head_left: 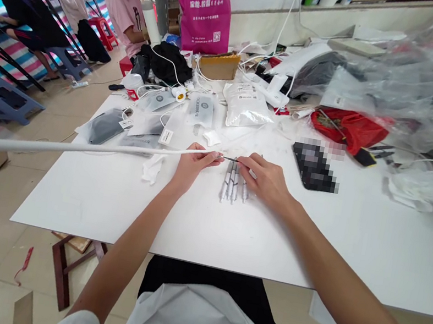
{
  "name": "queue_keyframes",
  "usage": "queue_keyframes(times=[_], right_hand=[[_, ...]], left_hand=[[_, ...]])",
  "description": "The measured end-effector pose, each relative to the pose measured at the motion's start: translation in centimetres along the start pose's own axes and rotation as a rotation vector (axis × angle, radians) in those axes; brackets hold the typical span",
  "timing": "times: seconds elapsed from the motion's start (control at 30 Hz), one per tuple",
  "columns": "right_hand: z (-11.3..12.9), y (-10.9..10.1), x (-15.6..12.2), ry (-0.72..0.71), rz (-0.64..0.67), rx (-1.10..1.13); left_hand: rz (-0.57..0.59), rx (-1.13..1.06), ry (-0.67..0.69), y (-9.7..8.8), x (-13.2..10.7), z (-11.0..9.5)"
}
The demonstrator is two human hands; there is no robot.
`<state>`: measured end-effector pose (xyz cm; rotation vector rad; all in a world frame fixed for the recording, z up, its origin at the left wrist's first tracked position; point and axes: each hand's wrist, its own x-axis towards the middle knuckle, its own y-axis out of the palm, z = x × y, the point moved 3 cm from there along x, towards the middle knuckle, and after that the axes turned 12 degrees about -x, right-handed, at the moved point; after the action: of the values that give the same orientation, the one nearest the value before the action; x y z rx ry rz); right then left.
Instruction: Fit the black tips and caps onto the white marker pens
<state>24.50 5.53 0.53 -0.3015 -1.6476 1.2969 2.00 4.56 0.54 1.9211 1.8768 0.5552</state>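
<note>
My left hand (199, 160) is closed in a pinch at one end of a thin dark rod (229, 158). The rod looks like a pen refill, but it is too small to be sure. My right hand (264, 179) pinches its other end, fingers curled. Both hands are held just above the white table. Below and between them lie several white-and-silver pens (230, 187) side by side, partly covered by my right hand. A long white tube or cord (76, 147) crosses from the left edge and passes in front of my left fingers.
Crumpled tissue (152, 168) and packed pouches (105, 124) lie left. A phone (314, 167) is on the right, near a red bag (352, 129) and clear plastic wrap (421, 69). A magenta bag (204, 6) stands behind. People sit and stand at the far left.
</note>
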Motion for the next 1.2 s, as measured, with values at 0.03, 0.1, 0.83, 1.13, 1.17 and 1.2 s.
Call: queue_keyframes(times=[0.03, 0.1, 0.83, 1.13, 1.17, 1.2], right_hand=[[0.0, 0.0, 0.0, -0.006, -0.001, -0.005], [-0.1, 0.0, 0.0, -0.017, 0.003, -0.02], [0.7, 0.4, 0.1, -0.178, 0.012, -0.104], [0.9, 0.4, 0.1, -0.147, 0.028, -0.065], [0.9, 0.4, 0.1, -0.132, 0.028, -0.063], [0.9, 0.4, 0.1, -0.116, 0.026, -0.065]], left_hand=[[0.003, 0.01, 0.002, 0.0, 0.0, 0.0], [0.006, 0.043, 0.013, -0.1, 0.1, 0.0], [0.217, 0.672, 0.253, 0.8, -1.0, 0.0], [0.091, 0.713, 0.299, -0.2, -0.5, 0.5], [0.09, 0.739, 0.333, -0.3, -0.4, 0.5], [0.102, 0.767, 0.366, -0.4, -0.3, 0.5]])
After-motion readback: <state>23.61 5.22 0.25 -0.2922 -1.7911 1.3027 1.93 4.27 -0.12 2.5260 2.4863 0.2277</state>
